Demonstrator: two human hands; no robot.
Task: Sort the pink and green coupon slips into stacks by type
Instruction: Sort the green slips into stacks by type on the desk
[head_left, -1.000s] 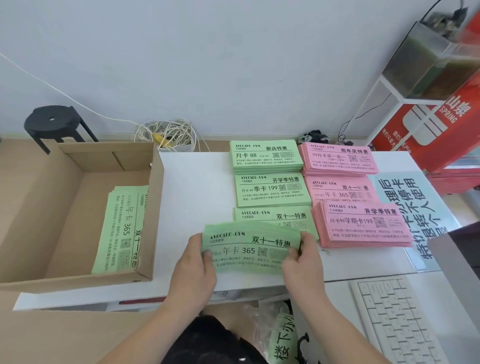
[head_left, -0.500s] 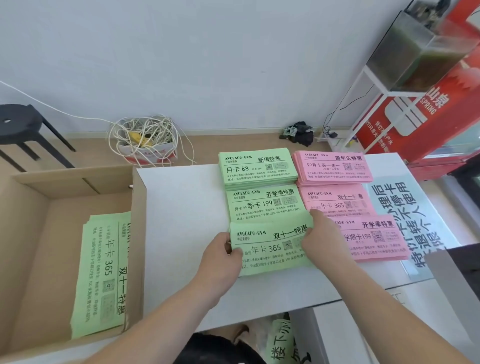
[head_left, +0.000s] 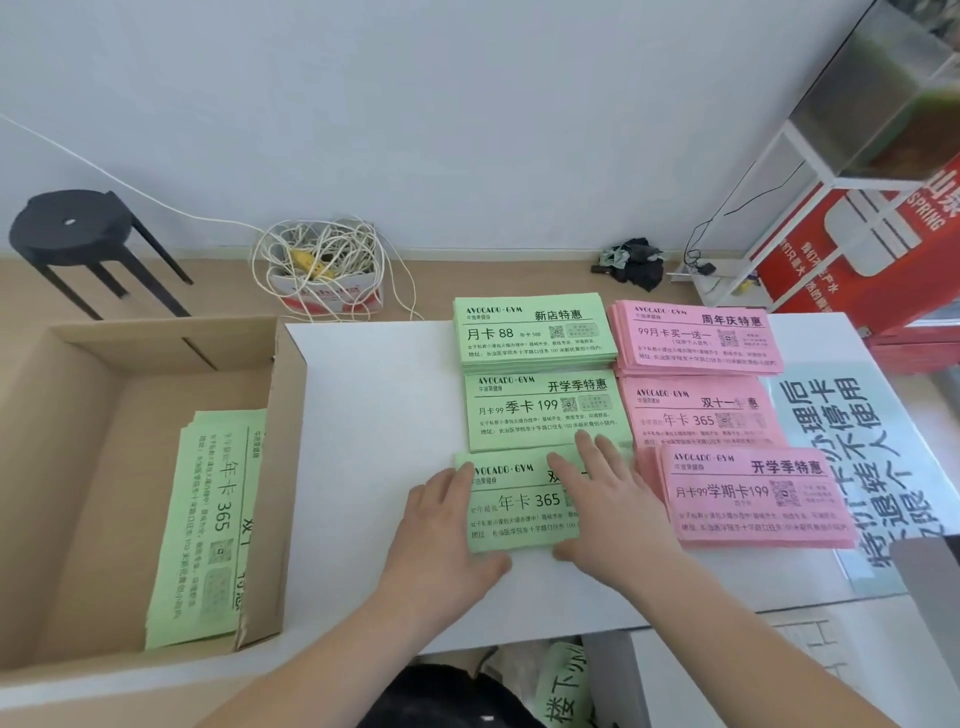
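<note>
I have 365 stack (head_left: 519, 514) at near end of green column on desk (head_left: 374, 441), pink stack (head_left: 748, 499) just right of it. Right hand (head_left: 610, 501) flat on top, fingers (head_left: 605, 452) straight, gripping nothing. Left hand (head_left: 447, 525) open against left edge. Step, as I judge it: squaring pile. I'd press lightly, nudge edges in line with 199 stack (head_left: 543, 413) beyond, avoid fanning top slips. More green slips (head_left: 208, 525) lie in box (head_left: 130, 358), far left.

slip (head_left: 519, 522) under left hand (head_left: 441, 525), right hand (head_left: 610, 512): AVOCADO·GYM, 年卡 365 | green stack (head_left: 540, 415) beyond: 季卡 199 | pink stack (head_left: 753, 499) right: 学期卡199 | red carton (head_left: 841, 296) far right: SPRING
</note>
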